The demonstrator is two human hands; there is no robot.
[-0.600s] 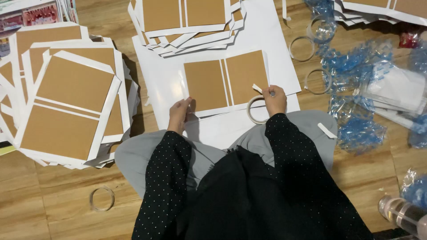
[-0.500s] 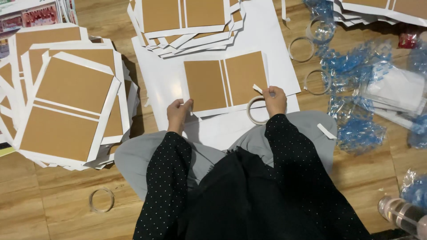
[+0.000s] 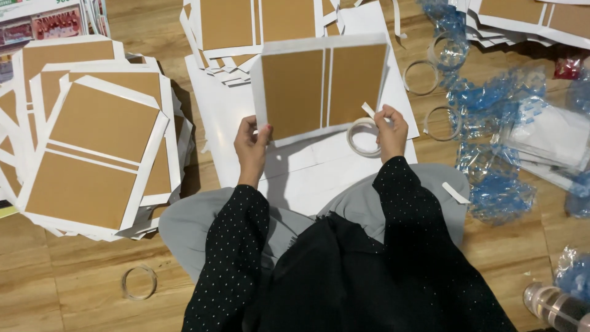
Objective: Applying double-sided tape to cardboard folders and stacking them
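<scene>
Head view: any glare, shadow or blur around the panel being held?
Head view: sharp overall; the left hand and brown-and-white panel throw a soft shadow onto the white sheet; the right hand is clear; blue plastic wrap glints mildly; no heavy glare.

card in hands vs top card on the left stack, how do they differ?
The card in hands is gripped at its lower edge by the left hand and right hand; the top card on the left stack lies untouched. The held card sits square to the camera, its brown panels side by side; the stack's card is rotated, panels one above the other. The held card is alone over white sheets; the other tops a pile. Both are white-bordered with two brown panels.
</scene>
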